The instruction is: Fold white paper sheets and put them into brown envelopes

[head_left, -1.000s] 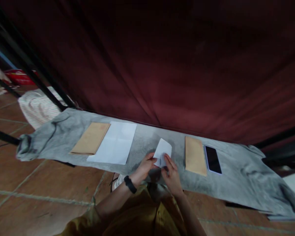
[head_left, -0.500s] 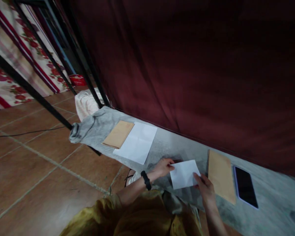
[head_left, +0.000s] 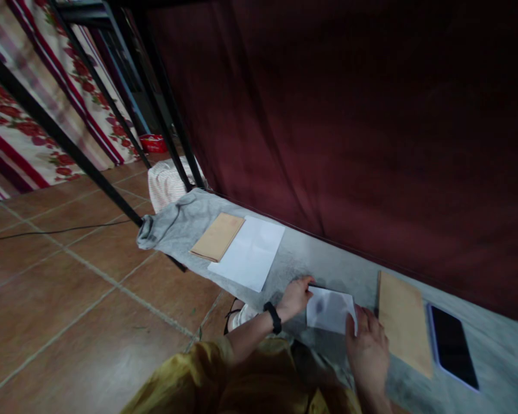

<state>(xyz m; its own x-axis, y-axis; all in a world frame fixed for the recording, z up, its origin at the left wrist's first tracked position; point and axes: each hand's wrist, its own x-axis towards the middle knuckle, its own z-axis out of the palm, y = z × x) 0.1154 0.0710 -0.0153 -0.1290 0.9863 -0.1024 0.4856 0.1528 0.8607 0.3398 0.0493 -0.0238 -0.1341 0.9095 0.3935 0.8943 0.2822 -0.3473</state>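
A small rectangle of white paper (head_left: 326, 310) lies low over the grey cloth in front of me; I cannot tell how many layers it has. My left hand (head_left: 297, 298), with a black band on the wrist, pinches its upper left corner. At the opposite edge, my right hand (head_left: 368, 345) has its thumb on the near face and its fingers curled behind the right side. Just beyond the right hand lies a flat brown envelope (head_left: 406, 322). To the left, a larger white sheet (head_left: 252, 253) rests partly beneath folded brown paper (head_left: 218, 236).
The narrow bench is covered with a grey cloth (head_left: 176, 215). A dark phone (head_left: 453, 345) lies at its right. Behind it hangs a dark red curtain (head_left: 328, 126). Black metal bars (head_left: 90, 172) rise at the left end, above a tiled floor (head_left: 90, 333).
The white paper has gone from tilted up to lying flatter and lower. My right hand has turned and moved round its right edge. The view has shifted slightly left.
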